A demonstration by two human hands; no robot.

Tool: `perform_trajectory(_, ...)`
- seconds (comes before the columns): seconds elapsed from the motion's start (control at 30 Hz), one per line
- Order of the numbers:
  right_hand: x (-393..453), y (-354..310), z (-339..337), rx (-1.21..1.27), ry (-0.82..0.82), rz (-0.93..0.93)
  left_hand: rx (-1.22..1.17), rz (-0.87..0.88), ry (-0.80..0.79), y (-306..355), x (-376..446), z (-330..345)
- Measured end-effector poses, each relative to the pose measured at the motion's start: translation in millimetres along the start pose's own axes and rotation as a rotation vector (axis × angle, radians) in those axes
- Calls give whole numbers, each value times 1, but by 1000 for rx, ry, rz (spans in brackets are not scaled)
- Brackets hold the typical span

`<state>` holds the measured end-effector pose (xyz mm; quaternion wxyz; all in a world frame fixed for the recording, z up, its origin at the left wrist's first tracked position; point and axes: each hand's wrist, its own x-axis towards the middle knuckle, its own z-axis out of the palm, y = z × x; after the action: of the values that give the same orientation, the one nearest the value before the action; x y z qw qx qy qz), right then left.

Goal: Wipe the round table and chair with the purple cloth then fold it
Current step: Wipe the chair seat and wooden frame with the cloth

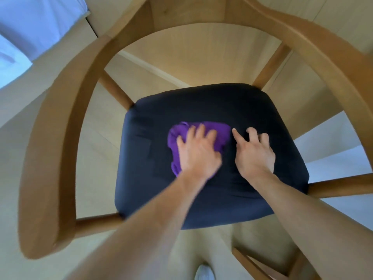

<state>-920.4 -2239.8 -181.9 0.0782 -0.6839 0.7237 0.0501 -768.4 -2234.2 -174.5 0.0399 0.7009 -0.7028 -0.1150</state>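
Note:
A wooden chair with a curved armrest frame (pixel 60 122) and a dark navy seat cushion (pixel 201 106) fills the view from above. The purple cloth (pixel 220 132) lies bunched on the middle of the seat. My left hand (pixel 198 152) presses flat on the cloth with fingers spread, covering much of it. My right hand (pixel 255 154) rests on the bare cushion just right of the cloth, fingers curled, index finger pointing toward the cloth's edge. The round table is not in view.
Light wooden floor (pixel 125 150) surrounds the chair. A white-blue fabric (pixel 30 27) hangs at the top left. A white shoe tip (pixel 203 272) shows at the bottom edge, below the seat's front.

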Motion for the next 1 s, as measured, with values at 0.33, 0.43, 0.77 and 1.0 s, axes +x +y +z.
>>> perform_trajectory(0.33,-9,12,7,15,62,-85,9,-354,83,-133,-2,-33)
perform_trajectory(0.43,-9,12,7,5,55,-89,-155,-633,44,-132,14,-41)
perform_trajectory(0.77,-9,13,5,40,57,-84,27,195,17,-8,-137,17)
perform_trajectory(1.0,-11,18,5,23,-5,-95,-111,-534,144,-132,-64,-21)
